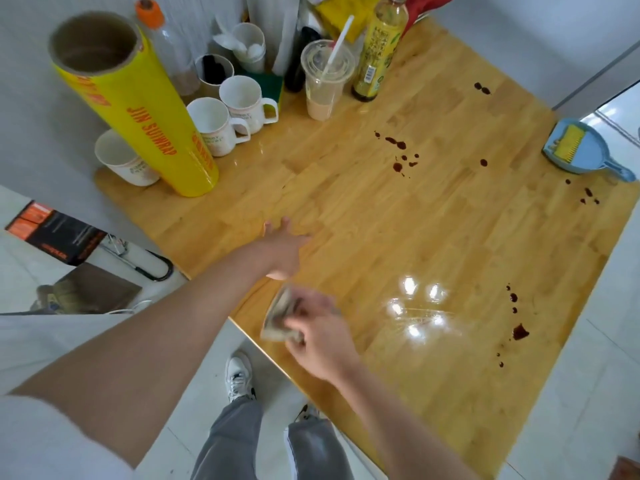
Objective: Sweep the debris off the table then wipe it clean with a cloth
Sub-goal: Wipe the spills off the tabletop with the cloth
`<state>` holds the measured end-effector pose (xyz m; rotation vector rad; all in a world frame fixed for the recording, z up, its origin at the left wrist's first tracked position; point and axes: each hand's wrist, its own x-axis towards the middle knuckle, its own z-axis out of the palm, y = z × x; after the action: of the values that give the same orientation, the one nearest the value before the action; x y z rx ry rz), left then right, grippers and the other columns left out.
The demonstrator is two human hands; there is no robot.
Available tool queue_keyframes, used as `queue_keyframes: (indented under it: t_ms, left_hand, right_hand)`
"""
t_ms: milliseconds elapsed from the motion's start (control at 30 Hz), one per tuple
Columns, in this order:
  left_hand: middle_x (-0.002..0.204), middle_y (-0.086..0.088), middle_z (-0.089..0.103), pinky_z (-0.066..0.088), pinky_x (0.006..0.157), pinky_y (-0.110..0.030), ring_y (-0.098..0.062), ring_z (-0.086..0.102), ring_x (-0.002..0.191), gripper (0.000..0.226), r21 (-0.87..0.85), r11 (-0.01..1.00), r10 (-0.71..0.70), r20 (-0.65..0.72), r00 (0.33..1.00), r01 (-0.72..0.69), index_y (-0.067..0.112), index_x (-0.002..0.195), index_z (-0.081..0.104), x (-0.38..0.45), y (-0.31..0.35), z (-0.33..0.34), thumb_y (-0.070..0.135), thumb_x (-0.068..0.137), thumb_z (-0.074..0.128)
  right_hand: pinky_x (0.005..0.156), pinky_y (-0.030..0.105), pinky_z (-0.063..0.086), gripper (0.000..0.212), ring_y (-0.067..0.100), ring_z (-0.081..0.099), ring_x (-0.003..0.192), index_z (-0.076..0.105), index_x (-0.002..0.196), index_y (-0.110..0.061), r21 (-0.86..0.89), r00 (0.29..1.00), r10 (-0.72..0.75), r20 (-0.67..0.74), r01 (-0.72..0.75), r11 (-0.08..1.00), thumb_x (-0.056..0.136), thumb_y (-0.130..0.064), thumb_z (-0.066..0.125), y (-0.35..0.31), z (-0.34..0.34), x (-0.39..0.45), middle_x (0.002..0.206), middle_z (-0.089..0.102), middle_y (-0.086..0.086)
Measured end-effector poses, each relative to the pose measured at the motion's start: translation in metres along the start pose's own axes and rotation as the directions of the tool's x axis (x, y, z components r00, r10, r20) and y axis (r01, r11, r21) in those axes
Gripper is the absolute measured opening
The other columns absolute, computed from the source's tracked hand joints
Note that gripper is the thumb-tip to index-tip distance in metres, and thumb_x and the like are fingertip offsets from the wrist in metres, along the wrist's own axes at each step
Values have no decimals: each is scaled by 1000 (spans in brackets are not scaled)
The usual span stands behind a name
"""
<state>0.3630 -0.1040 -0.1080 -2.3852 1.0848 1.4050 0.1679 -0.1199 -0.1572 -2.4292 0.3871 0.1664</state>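
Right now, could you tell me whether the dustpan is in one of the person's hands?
No, the blue dustpan lies at the table's far right edge, apart from both hands; the right hand holds a cloth.

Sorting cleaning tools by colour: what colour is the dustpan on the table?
Light blue dustpan, holding a yellow brush; head view.

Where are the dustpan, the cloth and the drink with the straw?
dustpan [585, 150]: head view, on its blue tray.
cloth [280, 320]: head view, on the bunched fabric left of the gripping fingers.
plastic cup with straw [325, 88]: head view, on its clear wall.
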Motion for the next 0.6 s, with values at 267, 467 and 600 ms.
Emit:
queue_keyframes:
  t_ms: [267,467,600]
  left_hand:
    - [159,-4,-32,23,116,-55,-42,-19,147,77,10,1000,-6,-19,1000,7,44,154,-10,-1,-1,9,28,102,45]
    - [161,-5,-28,25,116,-55,-43,-15,148,75,45,998,-35,-44,998,37,46,154,-7,4,0,11,34,103,45]
    - [161,-8,-26,18,118,-54,-44,-12,148,88,124,990,-53,-102,993,65,42,154,-12,-5,8,19,60,94,49]
  right_hand:
    - [77,38,56,20,31,65,83,69,91,-17,498,451,808,-380,-636,589,85,-12,51,173,-134,-81,89,67,1]
    - [90,40,49,8,24,56,112,65,84,-20,256,785,502,-363,-435,864,85,-21,57,91,-45,-59,132,56,0]
    - [81,37,54,23,14,54,115,76,99,-30,66,997,-72,8,71,995,86,-32,56,65,-23,-95,130,60,-9]
